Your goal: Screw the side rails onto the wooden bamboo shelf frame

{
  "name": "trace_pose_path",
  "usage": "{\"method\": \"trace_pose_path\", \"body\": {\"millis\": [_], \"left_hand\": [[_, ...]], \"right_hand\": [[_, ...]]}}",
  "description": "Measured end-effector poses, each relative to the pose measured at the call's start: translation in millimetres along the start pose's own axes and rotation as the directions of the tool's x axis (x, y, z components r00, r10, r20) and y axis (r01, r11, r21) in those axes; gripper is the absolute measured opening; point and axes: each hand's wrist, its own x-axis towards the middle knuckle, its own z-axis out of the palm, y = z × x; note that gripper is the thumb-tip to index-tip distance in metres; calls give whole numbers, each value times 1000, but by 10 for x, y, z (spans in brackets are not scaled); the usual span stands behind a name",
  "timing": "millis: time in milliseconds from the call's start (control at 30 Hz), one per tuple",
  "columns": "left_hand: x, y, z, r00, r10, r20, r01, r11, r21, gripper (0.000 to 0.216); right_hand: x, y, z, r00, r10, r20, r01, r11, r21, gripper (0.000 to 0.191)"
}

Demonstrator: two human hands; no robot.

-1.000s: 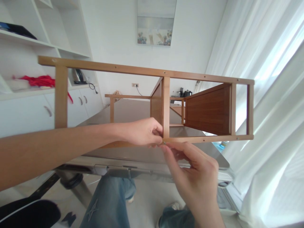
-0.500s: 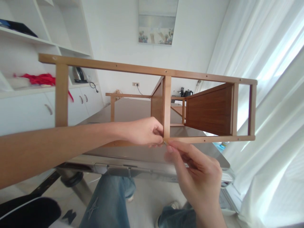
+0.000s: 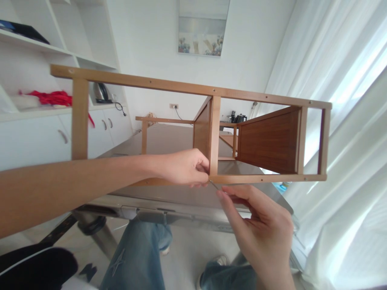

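A wooden shelf frame lies on its side on a grey table, its long rails running left to right. My left hand is closed around the lower rail where the middle upright meets it. My right hand is just below and to the right, thumb and forefinger pinched on a thin metal screw whose tip points up at the joint. Two dark wooden shelf boards stand inside the frame on the right.
White cabinets with shelves stand at the left, holding a red cloth and a kettle. White curtains hang at the right. My jeans-clad legs are below the table edge. A black chair is at the lower left.
My right hand has drawn down and to the right away from the joint, and the thin screw now shows between its fingertips and the rail. My left hand has kept its grip.
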Motion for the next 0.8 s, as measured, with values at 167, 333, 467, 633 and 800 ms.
{"method": "trace_pose_path", "body": {"millis": [167,333,467,633,800], "left_hand": [[-7,1,-3,1000,-7,-10,7,1000,6,21],[-14,10,-2,1000,-10,-10,10,1000,0,23],[-1,13,3,1000,-2,-10,2,1000,-6,24],[2,-3,-7,1000,-1,-9,1,1000,-4,24],[-12,-9,-3,1000,-19,-4,19,1000,-23,25]], "right_hand": [[13,-52,20,999,-37,-36,35,999,-38,10],[-7,-80,17,995,-89,-42,85,992,-94,14],[-19,-89,19,992,-128,-14,126,986,-110,19],[-30,-80,21,987,-156,42,160,980,-118,15],[-41,-85,-5,992,-104,74,111,990,-88,13]]}}
